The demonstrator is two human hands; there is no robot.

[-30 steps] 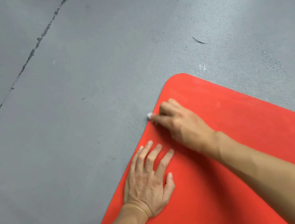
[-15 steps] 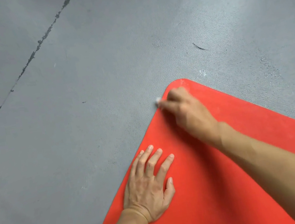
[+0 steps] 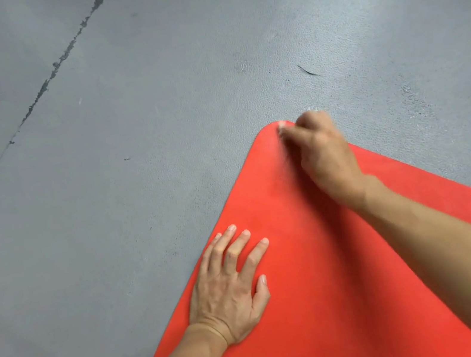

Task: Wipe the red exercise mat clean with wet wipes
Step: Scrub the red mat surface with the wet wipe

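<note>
Pressing down with my left hand [image 3: 231,289], I have the fingers straight and slightly spread, palm flat on the red exercise mat [image 3: 326,288] close to its left edge. That hand grasps nothing. My right hand [image 3: 323,156] is farther away, at the rounded far corner of the mat, with the fingers curled under and the knuckles up. A small bit of white wet wipe [image 3: 281,125] shows at the fingertips, right at the corner's edge; most of it is hidden under the hand, and the hand is a little blurred, so I cannot make out how the wipe is folded. The fingers are bunched on it and hold it against the mat.

The mat lies flat on a grey floor [image 3: 131,165], its corner pointing away from me, and it fills the near right part of the view. Both my bare forearms reach over it from the near side. A dark ragged seam [image 3: 52,72] runs slantwise across the floor at far left, and a short dark strand [image 3: 308,71] lies on the floor beyond the mat's corner.
</note>
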